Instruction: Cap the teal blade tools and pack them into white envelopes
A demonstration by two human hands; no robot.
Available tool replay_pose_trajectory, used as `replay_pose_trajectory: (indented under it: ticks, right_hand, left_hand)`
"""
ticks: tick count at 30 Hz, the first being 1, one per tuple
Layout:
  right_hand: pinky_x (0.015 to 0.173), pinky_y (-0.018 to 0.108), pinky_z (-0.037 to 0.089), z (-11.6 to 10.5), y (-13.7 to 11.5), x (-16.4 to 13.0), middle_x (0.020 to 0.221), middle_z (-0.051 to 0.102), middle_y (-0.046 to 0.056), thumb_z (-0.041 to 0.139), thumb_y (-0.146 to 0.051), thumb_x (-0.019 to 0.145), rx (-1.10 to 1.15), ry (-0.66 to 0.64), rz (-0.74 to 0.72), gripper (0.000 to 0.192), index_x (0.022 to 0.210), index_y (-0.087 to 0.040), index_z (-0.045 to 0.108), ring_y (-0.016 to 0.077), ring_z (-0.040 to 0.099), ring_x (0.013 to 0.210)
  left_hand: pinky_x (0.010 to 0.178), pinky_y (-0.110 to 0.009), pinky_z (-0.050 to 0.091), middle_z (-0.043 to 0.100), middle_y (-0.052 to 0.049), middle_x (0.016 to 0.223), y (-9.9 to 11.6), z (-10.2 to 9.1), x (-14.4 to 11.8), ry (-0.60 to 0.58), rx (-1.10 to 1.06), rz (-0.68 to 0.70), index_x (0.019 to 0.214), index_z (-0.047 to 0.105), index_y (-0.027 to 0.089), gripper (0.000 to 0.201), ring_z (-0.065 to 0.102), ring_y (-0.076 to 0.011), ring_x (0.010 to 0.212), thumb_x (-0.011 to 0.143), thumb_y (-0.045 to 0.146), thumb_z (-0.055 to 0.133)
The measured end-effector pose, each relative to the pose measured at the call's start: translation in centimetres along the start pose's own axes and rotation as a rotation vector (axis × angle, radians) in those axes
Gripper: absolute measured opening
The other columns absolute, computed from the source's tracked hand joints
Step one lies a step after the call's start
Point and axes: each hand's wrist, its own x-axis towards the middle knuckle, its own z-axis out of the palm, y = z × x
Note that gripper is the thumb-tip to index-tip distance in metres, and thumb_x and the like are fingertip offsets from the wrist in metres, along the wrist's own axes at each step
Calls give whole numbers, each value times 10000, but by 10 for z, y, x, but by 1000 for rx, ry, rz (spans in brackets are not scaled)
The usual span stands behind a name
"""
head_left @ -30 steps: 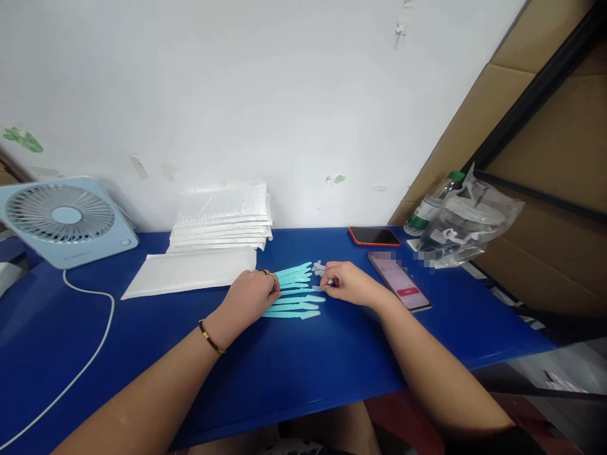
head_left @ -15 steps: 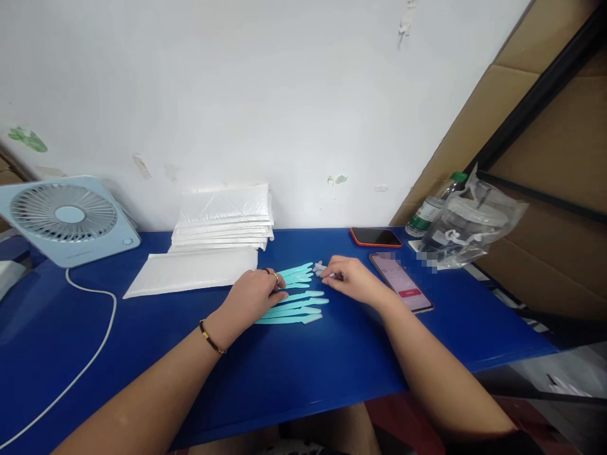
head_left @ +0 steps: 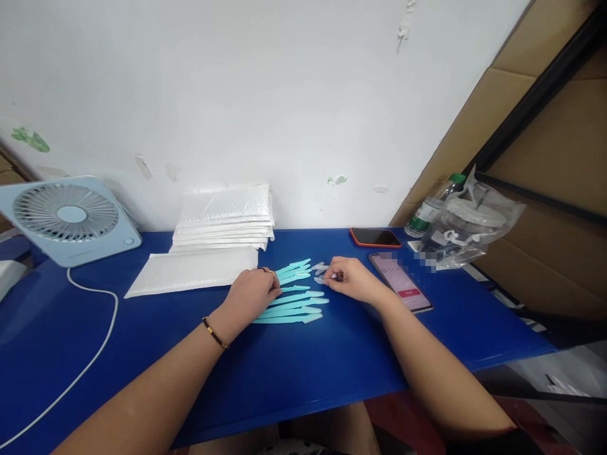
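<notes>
Two bare hands at work over a fan of teal plastic blades (head_left: 290, 300) near the middle of a blue table (head_left: 332, 360). Left hand (head_left: 251, 294), curled loosely with fingers pressed down on the handle ends at nine o'clock of the fan; right hand (head_left: 353, 280), at three o'clock, pinching a small clear cap (head_left: 327, 276) between thumb and fingertips, more clear caps (head_left: 318, 267) lying just beside the blade tips.

Best done, by the look of it, with the left hand pinning the handles flat so the tips stay spread apart, and the cap fed straight onto one tip at a time, never skewed.

Stack of white padded mailers (head_left: 222, 218) at eleven o'clock of the blades, one mailer (head_left: 190, 270) lying flat in front of it. Pale blue desk fan (head_left: 69, 218) at far nine o'clock, white cord (head_left: 102, 341) trailing toward the near edge. Two phones at two o'clock: one dark (head_left: 374, 237), one lit (head_left: 401, 282). Bottle (head_left: 429, 212) and clear bag (head_left: 467, 221) beyond them. White scuffed wall (head_left: 265, 95) behind, cardboard (head_left: 545, 139) leaning at right.
</notes>
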Motion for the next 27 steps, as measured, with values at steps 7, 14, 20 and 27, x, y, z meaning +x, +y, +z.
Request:
replay_pose_trajectory:
  ticks: [7,14,20,27]
  right_hand:
    - [579,210,374,4,-7,4,759,594,19,600,-177,771,50,-74,-61,85,728,-162,672,97,524,627]
    - [565,210,357,10,-18,8,749,578,21,576,-160,787,46,-111,-113,103,758,-153,674,93,499,611]
    - [579,213,359,4,-14,5,750,585,29,573,-142,784,2,-122,-121,102,735,-145,663,101,512,630]
    - [584,217,357,3,-11,4,752,582,27,577,-141,783,-21,-112,-119,97,738,-153,663,100,513,618]
  left_hand:
    - [639,-277,383,648,-10,761,1,1,0,10,15,5,732,643,206,169,586,-167,697,803,296,519]
    - [660,-280,388,644,-12,745,4,6,1,27,23,42,732,645,201,155,589,-167,701,799,287,534]
    - [640,-275,387,656,-13,762,4,3,1,1,-3,37,720,647,198,175,589,-161,690,803,286,520]
    - [641,-276,390,653,-15,754,5,2,1,-3,-1,24,723,650,200,177,591,-163,694,802,292,521]
